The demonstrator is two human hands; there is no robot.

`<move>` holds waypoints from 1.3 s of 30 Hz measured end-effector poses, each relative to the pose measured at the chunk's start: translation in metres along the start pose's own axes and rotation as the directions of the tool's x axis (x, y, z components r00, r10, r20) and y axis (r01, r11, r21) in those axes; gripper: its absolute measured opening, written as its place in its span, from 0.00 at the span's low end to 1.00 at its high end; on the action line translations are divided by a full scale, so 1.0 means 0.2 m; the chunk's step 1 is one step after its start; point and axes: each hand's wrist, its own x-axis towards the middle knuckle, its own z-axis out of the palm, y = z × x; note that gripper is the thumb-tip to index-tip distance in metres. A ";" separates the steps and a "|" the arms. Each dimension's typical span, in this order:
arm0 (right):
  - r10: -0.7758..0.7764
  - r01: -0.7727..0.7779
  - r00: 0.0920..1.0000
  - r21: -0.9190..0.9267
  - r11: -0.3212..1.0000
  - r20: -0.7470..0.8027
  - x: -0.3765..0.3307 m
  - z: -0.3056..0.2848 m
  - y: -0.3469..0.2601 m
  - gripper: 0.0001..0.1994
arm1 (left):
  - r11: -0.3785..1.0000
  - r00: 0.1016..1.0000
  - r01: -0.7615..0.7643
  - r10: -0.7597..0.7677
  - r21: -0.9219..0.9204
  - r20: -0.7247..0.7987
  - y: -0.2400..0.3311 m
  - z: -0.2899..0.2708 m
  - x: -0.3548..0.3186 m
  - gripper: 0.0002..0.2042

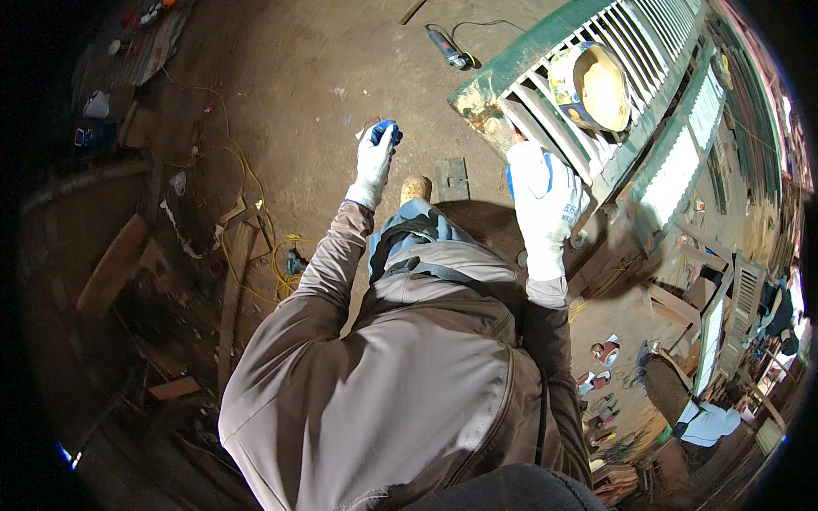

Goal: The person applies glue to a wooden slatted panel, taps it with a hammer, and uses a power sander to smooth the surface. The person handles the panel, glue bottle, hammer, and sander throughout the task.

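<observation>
My left hand [376,166], in a white glove with a blue palm, is raised over the dirt floor. Its fingers are curled closed, and a thin scrap seems to show at the fingertips, too small to name. My right hand [545,192], gloved the same way, is closed beside the near corner of a green-framed louvred shutter [481,95]. A small reddish tip shows past its fingers; the rest of that thing is hidden. On the shutter's pale slats stands a round, colourful tub [569,81] with a pale inside.
An angle grinder [449,48] with a cord lies on the floor ahead. A flat metal plate [452,180] lies near my boot [416,188]. Yellow cord [243,166] and wooden boards [236,294] are strewn at left. Another louvred shutter [677,170] stands at right.
</observation>
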 end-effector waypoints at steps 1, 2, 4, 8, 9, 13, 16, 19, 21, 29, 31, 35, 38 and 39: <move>-0.005 0.005 1.000 -0.006 1.000 0.003 0.00 0.00 0.00 0.28 | 1.000 1.000 0.003 -0.003 0.015 0.020 0.00 0.00 0.00 0.12; -0.011 0.011 1.000 -0.012 1.000 0.005 0.00 -0.01 0.00 0.28 | 1.000 0.999 0.006 -0.007 0.030 0.039 0.01 0.00 0.01 0.13; -0.020 0.020 1.000 -0.010 1.000 0.011 0.00 -0.01 -0.01 0.27 | 1.000 0.999 0.001 -0.003 0.025 0.043 0.01 0.01 0.02 0.13; -0.041 0.041 0.999 -0.023 0.999 0.002 0.02 0.01 -0.01 0.27 | 0.999 0.999 0.013 -0.015 0.032 0.050 0.02 0.02 0.01 0.13; -0.050 0.050 0.999 -0.037 0.998 -0.005 0.02 0.01 -0.01 0.28 | 0.999 0.999 0.011 -0.013 0.035 0.046 0.02 0.02 0.01 0.13; 0.003 -0.004 0.999 0.014 1.000 0.053 0.00 -0.01 -0.01 0.27 | 0.999 0.999 0.024 -0.025 0.043 0.026 0.03 -0.01 -0.01 0.14; 0.116 -0.135 0.987 0.190 0.972 0.109 -0.05 -0.08 0.01 0.26 | 1.000 1.000 0.019 -0.019 -0.011 -0.004 0.03 -0.03 -0.02 0.16; 0.304 -0.404 0.913 0.488 0.774 0.273 -0.16 -0.11 0.10 0.29 | 0.999 0.999 0.025 -0.026 -0.023 -0.043 0.04 -0.05 -0.03 0.19; 0.371 -0.459 0.887 0.606 0.650 0.274 -0.25 -0.12 0.16 0.28 | 0.999 0.997 0.041 -0.042 -0.029 -0.060 0.07 -0.03 -0.04 0.19; 0.558 -0.519 0.717 0.855 0.028 0.417 -0.49 -0.16 0.34 0.28 | 0.999 0.999 -0.010 0.008 -0.052 -0.048 0.11 0.00 -0.03 0.14; 0.562 -0.485 0.725 0.874 0.006 0.399 -0.53 -0.16 0.38 0.29 | 0.999 0.997 -0.032 0.031 -0.021 -0.067 0.12 0.01 -0.02 0.15; 0.574 -0.421 0.731 0.906 -0.048 0.370 -0.61 -0.17 0.49 0.29 | 0.993 0.995 -0.076 0.081 0.090 -0.061 0.18 0.04 -0.05 0.19; 0.579 -0.362 0.753 0.932 -0.031 0.311 -0.59 -0.23 0.50 0.30 | 0.991 0.994 -0.069 0.078 0.117 -0.075 0.22 0.05 -0.06 0.20; 0.562 -0.345 0.771 0.938 -0.024 0.299 -0.59 -0.26 0.51 0.30 | 0.991 0.993 -0.068 0.078 0.111 -0.090 0.22 0.05 -0.06 0.20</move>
